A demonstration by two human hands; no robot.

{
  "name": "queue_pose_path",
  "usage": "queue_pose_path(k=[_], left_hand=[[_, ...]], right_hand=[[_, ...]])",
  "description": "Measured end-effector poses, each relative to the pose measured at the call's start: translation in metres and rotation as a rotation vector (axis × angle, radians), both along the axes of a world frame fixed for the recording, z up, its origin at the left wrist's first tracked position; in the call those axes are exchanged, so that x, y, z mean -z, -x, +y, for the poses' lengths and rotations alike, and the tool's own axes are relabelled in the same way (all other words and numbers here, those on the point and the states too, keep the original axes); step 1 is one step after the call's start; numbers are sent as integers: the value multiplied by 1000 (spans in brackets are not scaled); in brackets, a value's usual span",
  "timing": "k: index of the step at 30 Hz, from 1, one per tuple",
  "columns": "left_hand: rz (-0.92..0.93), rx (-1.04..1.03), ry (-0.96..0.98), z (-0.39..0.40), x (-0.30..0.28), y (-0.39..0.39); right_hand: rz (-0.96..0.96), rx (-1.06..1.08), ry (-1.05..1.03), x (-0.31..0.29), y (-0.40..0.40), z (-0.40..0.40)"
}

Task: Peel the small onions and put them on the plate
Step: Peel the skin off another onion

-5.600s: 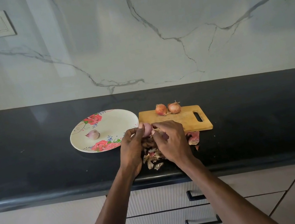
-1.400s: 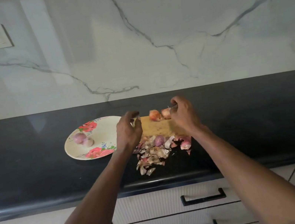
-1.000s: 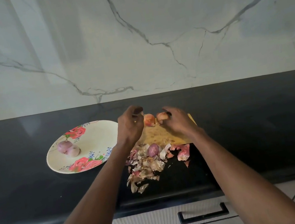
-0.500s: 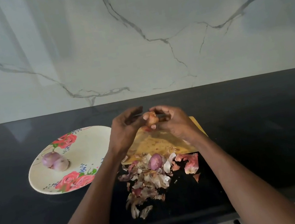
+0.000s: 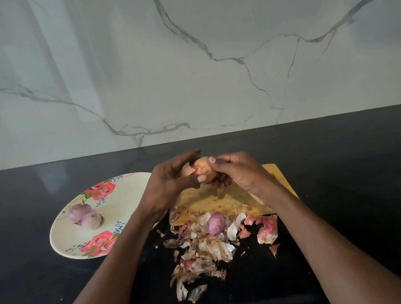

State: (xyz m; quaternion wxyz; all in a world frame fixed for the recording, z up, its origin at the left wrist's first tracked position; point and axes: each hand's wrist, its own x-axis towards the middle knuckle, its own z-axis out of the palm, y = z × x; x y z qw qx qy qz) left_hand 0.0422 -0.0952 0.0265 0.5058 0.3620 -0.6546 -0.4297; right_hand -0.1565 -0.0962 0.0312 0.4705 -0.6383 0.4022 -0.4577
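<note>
We hold one small onion (image 5: 204,172) up above the far end of the cutting board (image 5: 228,197). Its skin is orange-brown and dry. Our left hand (image 5: 170,183) and right hand (image 5: 237,172) both pinch it. Two peeled purple onions (image 5: 85,215) sit on the flower plate (image 5: 123,204) at the left. Another peeled onion (image 5: 216,223) lies in the pile of skins (image 5: 205,251) on the black tabletop (image 5: 357,178).

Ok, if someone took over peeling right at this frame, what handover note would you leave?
Left hand and right hand both grip one unpeeled onion above the cutting board.
Done: two peeled onions on the plate.
One peeled onion lies among the skins on the counter.
Left: peel the held one, plate both. Any further onions are hidden by the hands.
</note>
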Motion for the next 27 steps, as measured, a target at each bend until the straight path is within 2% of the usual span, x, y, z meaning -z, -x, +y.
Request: queue_pose_path(k=[3, 6, 9, 13, 21, 24, 27], left_hand=[[-52, 25, 5, 5, 2, 1], [-47, 68, 19, 11, 6, 4], [-115, 40, 53, 10, 9, 4], [-44, -28, 79, 11, 5, 3], [23, -55, 86, 7, 9, 6], [18, -60, 79, 7, 10, 7], [-19, -99, 86, 8, 11, 7]], right_hand=[[60, 13, -12, -1, -8, 5], [124, 119, 10, 1, -9, 10], [107, 206, 38, 6, -11, 14], [-52, 102, 24, 3, -11, 18], [-165, 1, -92, 6, -9, 18], [-138, -49, -103, 7, -5, 15], [-54, 2, -81, 10, -6, 13]])
